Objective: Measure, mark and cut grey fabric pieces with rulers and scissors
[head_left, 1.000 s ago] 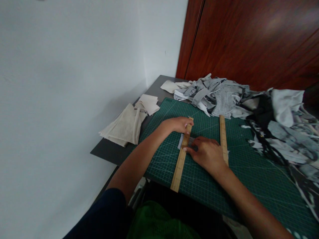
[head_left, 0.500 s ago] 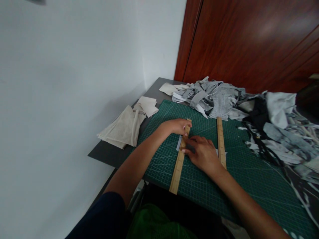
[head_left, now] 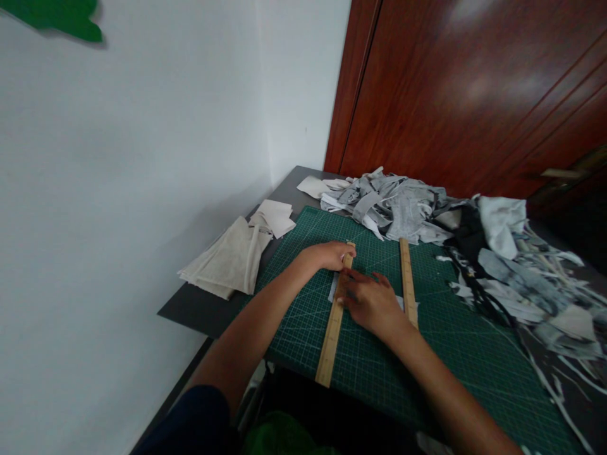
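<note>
A wooden ruler (head_left: pixel 331 344) lies slanted across the green cutting mat (head_left: pixel 303 309), its near end at the mat's front edge. My left hand (head_left: pixel 329 255) is closed around its far end. Close by, my right hand (head_left: pixel 374 302) has its thumb and forefinger closed on the ruler's middle, the fingertips a little blurred. A grey fabric strip (head_left: pixel 332 288) runs under the ruler, mostly hidden by my right hand. To the right, a second wooden ruler (head_left: pixel 406 275) lies across the strip's other end, partly behind my right wrist.
Folded cream cloth (head_left: pixel 227 259) and smaller cream pieces (head_left: pixel 275 217) sit on the dark table (head_left: pixel 190 309) by the wall. A heap of grey and white scraps (head_left: pixel 398 205) covers the back. Tangled strips and black cord (head_left: pixel 493 291) lie to the right.
The view has shifted, so the table appears lower and farther left. My right fingers have moved slightly on the ruler, with one finger lifted. My left hand keeps its hold at the far end.
</note>
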The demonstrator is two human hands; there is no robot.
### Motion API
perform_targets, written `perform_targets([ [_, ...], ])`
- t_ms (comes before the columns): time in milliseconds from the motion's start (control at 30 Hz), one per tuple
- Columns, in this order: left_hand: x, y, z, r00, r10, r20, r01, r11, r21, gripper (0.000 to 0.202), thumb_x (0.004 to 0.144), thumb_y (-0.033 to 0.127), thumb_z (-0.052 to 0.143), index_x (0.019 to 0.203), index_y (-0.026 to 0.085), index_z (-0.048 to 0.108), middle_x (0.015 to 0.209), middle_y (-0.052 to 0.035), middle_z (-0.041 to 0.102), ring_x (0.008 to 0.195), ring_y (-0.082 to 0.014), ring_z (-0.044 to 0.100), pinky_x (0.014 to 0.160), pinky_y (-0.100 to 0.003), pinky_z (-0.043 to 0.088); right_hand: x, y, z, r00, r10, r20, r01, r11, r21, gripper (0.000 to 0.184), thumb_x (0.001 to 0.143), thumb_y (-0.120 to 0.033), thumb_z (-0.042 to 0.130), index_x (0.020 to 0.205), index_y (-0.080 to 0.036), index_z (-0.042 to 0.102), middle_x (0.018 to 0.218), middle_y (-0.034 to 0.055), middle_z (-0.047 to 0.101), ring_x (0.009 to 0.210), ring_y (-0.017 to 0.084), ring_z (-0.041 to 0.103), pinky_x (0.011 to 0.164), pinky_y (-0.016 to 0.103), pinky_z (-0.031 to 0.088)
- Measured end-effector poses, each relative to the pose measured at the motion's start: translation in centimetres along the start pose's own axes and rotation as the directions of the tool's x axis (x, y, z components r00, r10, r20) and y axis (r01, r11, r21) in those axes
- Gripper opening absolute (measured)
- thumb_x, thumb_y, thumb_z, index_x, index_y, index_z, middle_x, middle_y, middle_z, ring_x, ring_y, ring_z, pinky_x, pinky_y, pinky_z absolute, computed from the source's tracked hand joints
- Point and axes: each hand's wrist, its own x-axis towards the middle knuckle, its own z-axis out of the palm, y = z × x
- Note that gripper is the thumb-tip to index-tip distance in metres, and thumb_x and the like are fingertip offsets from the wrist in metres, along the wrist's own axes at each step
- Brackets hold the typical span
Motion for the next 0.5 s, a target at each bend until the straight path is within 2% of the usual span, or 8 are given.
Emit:
perform_targets([
  [100,-0.1,0.0,0.0,1.0,-0.002,-0.022,0.002,1.0,-0.006,0.04,0.079,0.006,0.067,0.117,0.02,0.066,0.117,-0.0047,0.072,0.099,-0.018,0.064,0.082,-0.025,0.046,0.4,-0.6,-0.9,0.998,0.04,0.056,-0.041,0.999,0.018,0.022,0.093,-0.021,0.066,0.111,-0.023,0.078,0.14,0.0107,0.071,0.121,0.034,0.07,0.115,0.061,0.036],
  [200,0.0,-0.2,0.1,1.0,0.006,-0.012,-0.006,1.0,-0.012,0.033,0.081,0.006,0.064,0.111,0.019,0.067,0.112,-0.0038,0.072,0.098,-0.0174,0.063,0.081,-0.025,0.046,0.8,-1.2,-1.9,0.991,0.071,0.115,-0.075,0.997,0.033,0.015,0.09,-0.025,0.071,0.103,-0.023,0.079,0.125,0.0106,0.078,0.116,0.035,0.072,0.114,0.063,0.035],
  [333,0.4,-0.5,0.3,1.0,0.03,-0.006,-0.03,0.999,-0.012,0.027,0.081,0.009,0.066,0.106,0.02,0.067,0.108,-0.0027,0.072,0.096,-0.0173,0.063,0.081,-0.026,0.046,1.3,-1.9,-2.9,0.979,0.118,0.164,-0.119,0.993,-0.004,0.023,0.084,-0.029,0.081,0.105,-0.02,0.079,0.113,0.0137,0.081,0.114,0.038,0.073,0.111,0.062,0.037],
  [500,0.8,-1.0,0.7,0.999,0.034,-0.007,-0.034,0.999,-0.038,0.033,0.079,0.013,0.07,0.111,0.021,0.066,0.11,-0.0017,0.072,0.098,-0.0173,0.063,0.082,-0.026,0.046,1.6,-1.7,-2.6,0.973,0.162,0.162,-0.159,0.987,-0.033,0.025,0.08,-0.03,0.085,0.102,-0.019,0.079,0.113,0.0152,0.081,0.114,0.039,0.073,0.109,0.06,0.04],
])
